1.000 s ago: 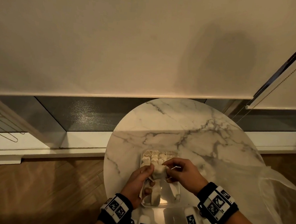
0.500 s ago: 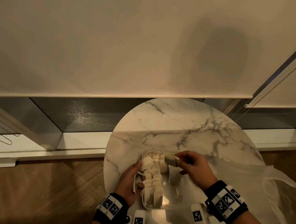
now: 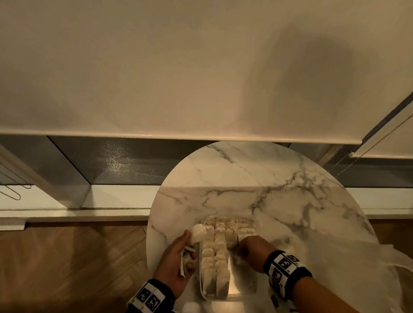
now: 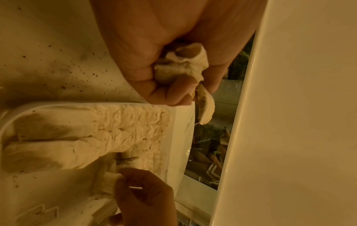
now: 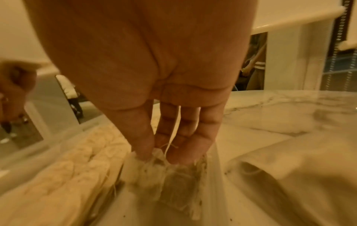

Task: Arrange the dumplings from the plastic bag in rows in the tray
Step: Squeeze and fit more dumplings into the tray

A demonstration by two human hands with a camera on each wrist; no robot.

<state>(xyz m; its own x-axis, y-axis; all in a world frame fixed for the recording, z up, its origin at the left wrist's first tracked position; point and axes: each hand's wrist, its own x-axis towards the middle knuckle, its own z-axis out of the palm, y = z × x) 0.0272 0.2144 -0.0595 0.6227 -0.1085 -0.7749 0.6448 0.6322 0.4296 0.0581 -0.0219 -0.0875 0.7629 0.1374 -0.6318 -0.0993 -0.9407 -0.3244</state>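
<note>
A big cream roller blind (image 3: pixel 158 58) hangs down over the window and fills the top of the view. A soft dark shadow (image 3: pixel 312 78) lies on it. Under the blind is a strip of dark window glass (image 3: pixel 119 161) and a white sill (image 3: pixel 54 205). The floor (image 3: pixel 63 268) is brown wood. The round worktop (image 3: pixel 259 180) is white marble with grey lines. The light is warm and yellow.

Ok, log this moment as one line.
left hand: holds dumplings beside tray | right hand: sets dumpling into tray | rows: partly filled
</note>
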